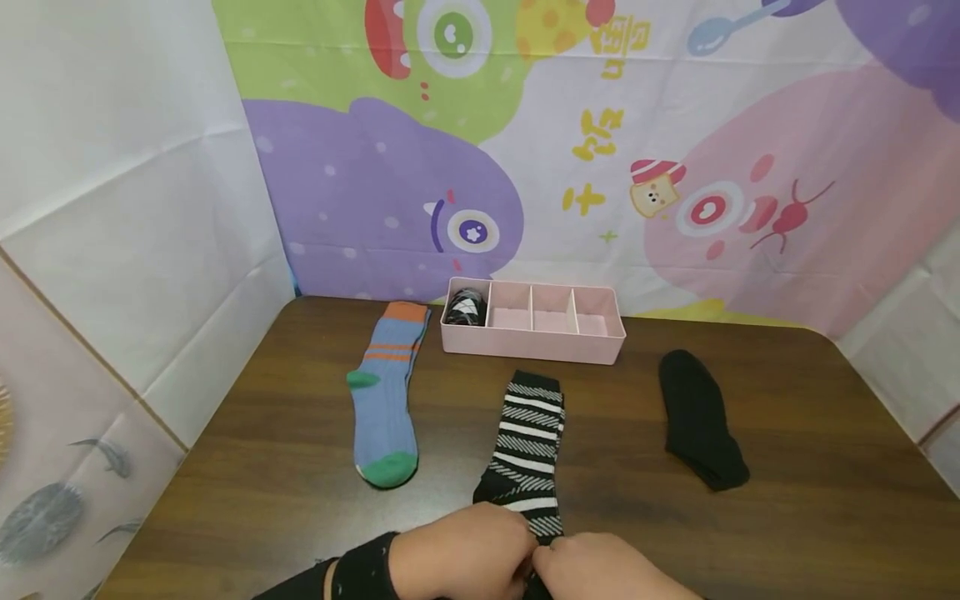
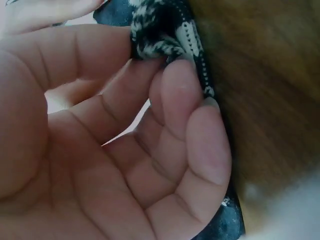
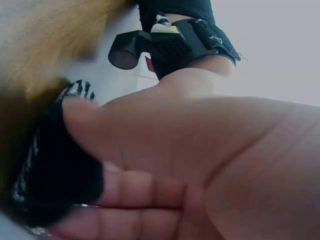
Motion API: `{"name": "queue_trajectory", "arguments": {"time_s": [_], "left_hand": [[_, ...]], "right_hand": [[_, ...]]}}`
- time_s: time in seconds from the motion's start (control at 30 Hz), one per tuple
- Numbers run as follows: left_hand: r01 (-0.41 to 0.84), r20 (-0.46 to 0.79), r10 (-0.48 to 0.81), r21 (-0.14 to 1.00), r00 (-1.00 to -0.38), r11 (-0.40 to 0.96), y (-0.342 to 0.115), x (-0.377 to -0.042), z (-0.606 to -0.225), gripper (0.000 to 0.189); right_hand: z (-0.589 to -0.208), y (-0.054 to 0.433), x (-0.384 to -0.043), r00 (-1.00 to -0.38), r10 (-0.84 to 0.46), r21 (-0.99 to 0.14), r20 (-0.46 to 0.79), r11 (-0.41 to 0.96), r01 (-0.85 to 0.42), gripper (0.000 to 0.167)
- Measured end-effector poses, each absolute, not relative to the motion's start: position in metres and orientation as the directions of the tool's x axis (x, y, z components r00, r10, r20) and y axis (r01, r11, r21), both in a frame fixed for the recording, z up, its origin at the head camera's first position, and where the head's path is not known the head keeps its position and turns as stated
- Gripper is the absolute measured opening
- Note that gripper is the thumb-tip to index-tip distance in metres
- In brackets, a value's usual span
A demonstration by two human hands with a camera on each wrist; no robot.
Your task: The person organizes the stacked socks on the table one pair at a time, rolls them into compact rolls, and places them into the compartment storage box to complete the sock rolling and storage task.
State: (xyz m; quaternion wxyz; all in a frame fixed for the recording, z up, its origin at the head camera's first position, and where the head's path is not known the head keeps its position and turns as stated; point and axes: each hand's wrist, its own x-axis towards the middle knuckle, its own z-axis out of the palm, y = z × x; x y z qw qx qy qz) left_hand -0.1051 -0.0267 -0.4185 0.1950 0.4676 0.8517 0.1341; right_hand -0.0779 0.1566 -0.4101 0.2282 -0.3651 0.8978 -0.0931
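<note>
A black sock pair with white stripes (image 1: pixel 528 442) lies lengthwise in front of me, its cuff pointing toward the back. Both hands meet at its near, toe end in the head view. My left hand (image 1: pixel 468 550) pinches a fold of the knit (image 2: pixel 160 42) between thumb and fingertips, as the left wrist view shows. Coming from the other side, my right hand (image 1: pixel 600 567) grips the dark toe part (image 3: pixel 60 165) between thumb and fingers. The hands hide much of the toe end in the head view.
Left of the striped pair lie blue socks (image 1: pixel 384 392) with green toes and orange bands. A folded black sock pair (image 1: pixel 701 421) lies to the right. Behind stands a pink divided box (image 1: pixel 532 343), with a rolled patterned sock (image 1: pixel 467 307) in its leftmost compartment.
</note>
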Motion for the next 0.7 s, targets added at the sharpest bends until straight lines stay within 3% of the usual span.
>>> {"name": "queue_trajectory", "arguments": {"time_s": [0.3,0.43,0.57,0.7], "left_hand": [[0.728,-0.206,0.854,0.451,-0.478,0.516,-0.031,-0.105,-0.422,0.025],[0.702,-0.206,0.837,0.466,-0.507,0.539,-0.03,-0.106,-0.424,0.02],[0.669,-0.228,0.813,0.472,-0.536,0.574,-0.03,-0.107,-0.424,0.022],[0.649,-0.273,0.814,0.497,-0.512,0.575,-0.031,-0.108,-0.422,0.017]], "right_hand": [[-0.412,0.152,-0.076,-0.662,-0.679,-0.373,-0.318,0.731,-0.571,0.019],[-0.415,0.153,-0.081,-0.684,-0.659,-0.388,-0.311,0.745,-0.542,0.021],[-0.412,0.156,-0.086,-0.736,-0.591,-0.415,-0.331,0.791,-0.449,0.018],[-0.408,0.156,-0.09,-0.765,-0.522,-0.433,-0.376,0.829,-0.353,0.015]]}}
